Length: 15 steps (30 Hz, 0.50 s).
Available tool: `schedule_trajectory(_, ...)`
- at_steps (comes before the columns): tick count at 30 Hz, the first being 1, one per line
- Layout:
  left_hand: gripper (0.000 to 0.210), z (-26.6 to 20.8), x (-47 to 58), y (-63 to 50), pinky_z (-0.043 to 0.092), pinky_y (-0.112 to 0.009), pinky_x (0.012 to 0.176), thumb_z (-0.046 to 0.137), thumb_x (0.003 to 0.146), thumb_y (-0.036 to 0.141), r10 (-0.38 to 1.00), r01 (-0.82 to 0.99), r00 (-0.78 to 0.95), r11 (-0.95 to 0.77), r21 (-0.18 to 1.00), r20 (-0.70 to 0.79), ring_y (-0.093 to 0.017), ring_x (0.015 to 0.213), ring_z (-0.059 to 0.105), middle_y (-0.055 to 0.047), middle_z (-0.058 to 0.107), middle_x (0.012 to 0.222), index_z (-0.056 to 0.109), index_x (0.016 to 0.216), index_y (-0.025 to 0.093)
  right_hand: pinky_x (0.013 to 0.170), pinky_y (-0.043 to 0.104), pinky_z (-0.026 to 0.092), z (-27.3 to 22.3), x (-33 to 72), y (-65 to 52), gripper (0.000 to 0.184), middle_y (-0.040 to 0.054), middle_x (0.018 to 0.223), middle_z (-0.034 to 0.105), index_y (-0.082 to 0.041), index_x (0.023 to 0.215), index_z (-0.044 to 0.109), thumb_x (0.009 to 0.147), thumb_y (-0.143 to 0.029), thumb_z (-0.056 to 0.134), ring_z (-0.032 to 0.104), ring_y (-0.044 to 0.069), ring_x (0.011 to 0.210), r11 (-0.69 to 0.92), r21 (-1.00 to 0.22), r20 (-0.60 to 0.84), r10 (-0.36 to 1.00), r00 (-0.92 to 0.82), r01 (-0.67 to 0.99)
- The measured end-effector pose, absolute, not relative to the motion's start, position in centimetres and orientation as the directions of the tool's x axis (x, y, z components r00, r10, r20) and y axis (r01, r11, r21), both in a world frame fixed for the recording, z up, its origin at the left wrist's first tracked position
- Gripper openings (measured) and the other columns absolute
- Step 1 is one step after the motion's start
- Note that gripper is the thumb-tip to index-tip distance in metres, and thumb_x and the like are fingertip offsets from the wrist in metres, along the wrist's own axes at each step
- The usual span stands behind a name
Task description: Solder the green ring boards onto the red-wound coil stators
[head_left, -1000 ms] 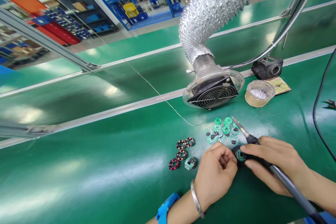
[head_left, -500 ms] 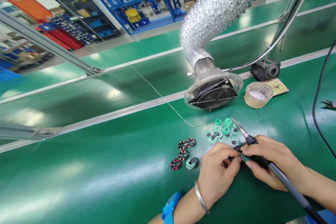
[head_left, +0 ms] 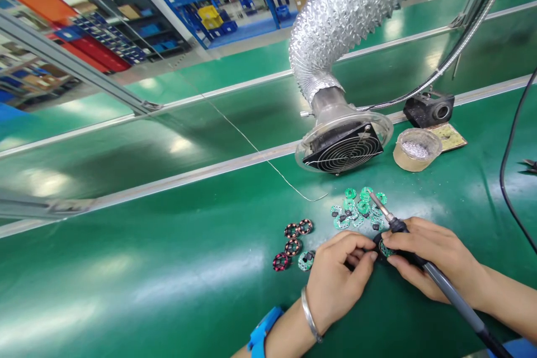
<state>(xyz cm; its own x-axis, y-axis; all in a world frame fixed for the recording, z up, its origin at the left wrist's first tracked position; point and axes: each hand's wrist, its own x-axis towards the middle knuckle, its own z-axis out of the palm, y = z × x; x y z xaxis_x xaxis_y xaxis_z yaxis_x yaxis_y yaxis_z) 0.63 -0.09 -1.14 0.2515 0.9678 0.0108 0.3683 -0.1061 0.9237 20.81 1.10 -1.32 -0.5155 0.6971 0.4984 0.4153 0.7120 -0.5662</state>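
My right hand [head_left: 440, 260] holds a soldering iron [head_left: 457, 293] across the palm, its bare tip pointing up and left over the loose boards. The same hand's thumb and fingertips grip a small round green circuit board [head_left: 386, 249] with a black part along its left edge. My left hand [head_left: 342, 265] is closed in a pinch at that black edge; what lies between its fingertips is mostly hidden. Several small green ring-shaped circuit boards [head_left: 363, 207] lie beyond the hands. Left of them are several copper-wound coil rings [head_left: 292, 246] and a ring with a green board [head_left: 306, 260].
A fume extractor fan [head_left: 350, 150] hangs over the bench on a silver duct [head_left: 331, 28]. Behind the boards stand a round tub [head_left: 413, 162] of metal bits, a yellow sponge tray [head_left: 451, 137] and a black iron holder [head_left: 430, 109]. Solder wire [head_left: 277, 170] dangles; a black cable [head_left: 505, 173] runs right.
My left hand has shifted slightly left and its fingertips have drawn back toward the edge of the board. The right hand keeps the iron and board, showing more of the board. The camera view has shifted slightly.
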Motion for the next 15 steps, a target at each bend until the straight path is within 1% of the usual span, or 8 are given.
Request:
schedule_trajectory(2,0.017,-1.3,0.6,-0.1,0.053,-0.019,0.056,0.060,0.079,0.006,0.960,0.356,0.272,-0.170,0.919,0.072,-0.010,0.062,0.061,-0.005,0.067,0.084,0.068,0.091,0.016,0.068,0.031,0.051,-1.4,20.8,1.1,0.023,0.0050,0.083,0.065,-0.018,0.111,0.057,0.090,-0.009,0.054,0.058,0.017,0.074,0.715,-0.558,0.491,0.694,-0.526,0.422)
schedule_trajectory(4,0.022,-1.4,0.7,-0.1,0.056,-0.022,0.067,0.059,0.080,0.006,0.924,0.358,0.340,-0.297,0.885,0.173,-0.013,0.075,0.065,-0.007,0.068,0.093,0.067,0.098,0.017,0.067,0.031,0.051,-1.6,20.8,1.1,0.024,0.0057,0.083,0.065,-0.018,0.112,0.056,0.090,-0.009,0.054,0.057,0.017,0.074,0.719,-0.548,0.490,0.690,-0.532,0.428)
schedule_trajectory(6,0.023,-1.4,0.8,-0.2,0.056,-0.027,0.080,0.060,0.082,0.007,0.868,0.401,0.424,-0.436,0.806,0.258,-0.017,0.089,0.066,-0.008,0.069,0.101,0.068,0.100,0.019,0.065,0.030,0.051,-1.7,21.0,1.2,0.025,0.0052,0.083,0.066,-0.017,0.115,0.055,0.091,-0.009,0.053,0.056,0.016,0.071,0.718,-0.556,0.494,0.690,-0.529,0.418)
schedule_trajectory(8,0.019,-1.4,1.0,-0.3,0.055,-0.031,0.086,0.062,0.084,0.011,0.833,0.477,0.470,-0.519,0.709,0.293,-0.019,0.096,0.065,-0.008,0.070,0.106,0.070,0.098,0.021,0.064,0.028,0.052,-1.7,21.3,1.2,0.028,0.0043,0.085,0.066,-0.018,0.117,0.053,0.091,-0.008,0.053,0.057,0.015,0.070,0.711,-0.584,0.480,0.692,-0.539,0.392)
schedule_trajectory(11,0.011,-1.6,1.5,-0.1,0.056,-0.032,0.082,0.064,0.087,0.018,0.813,0.542,0.461,-0.575,0.612,0.356,-0.020,0.091,0.066,-0.007,0.072,0.105,0.070,0.095,0.021,0.067,0.028,0.053,-1.4,21.7,1.2,0.033,0.0044,0.091,0.066,-0.019,0.119,0.052,0.089,-0.006,0.050,0.060,0.015,0.074,0.695,-0.604,0.438,0.699,-0.565,0.391)
schedule_trajectory(13,0.007,-1.8,2.0,0.1,0.056,-0.031,0.077,0.064,0.087,0.019,0.802,0.522,0.432,-0.595,0.611,0.413,-0.018,0.084,0.068,-0.005,0.074,0.099,0.070,0.090,0.020,0.068,0.028,0.054,-1.2,21.8,1.1,0.035,0.0056,0.096,0.067,-0.020,0.119,0.051,0.087,-0.005,0.047,0.063,0.016,0.076,0.689,-0.586,0.426,0.709,-0.562,0.426)
schedule_trajectory(15,0.003,-2.0,2.2,0.2,0.056,-0.028,0.071,0.067,0.084,0.019,0.804,0.469,0.397,-0.592,0.655,0.443,-0.016,0.074,0.068,-0.003,0.075,0.090,0.070,0.084,0.019,0.068,0.028,0.055,-1.2,21.9,0.9,0.037,0.0067,0.099,0.067,-0.020,0.120,0.051,0.087,-0.005,0.045,0.065,0.017,0.078,0.691,-0.561,0.433,0.714,-0.551,0.455)
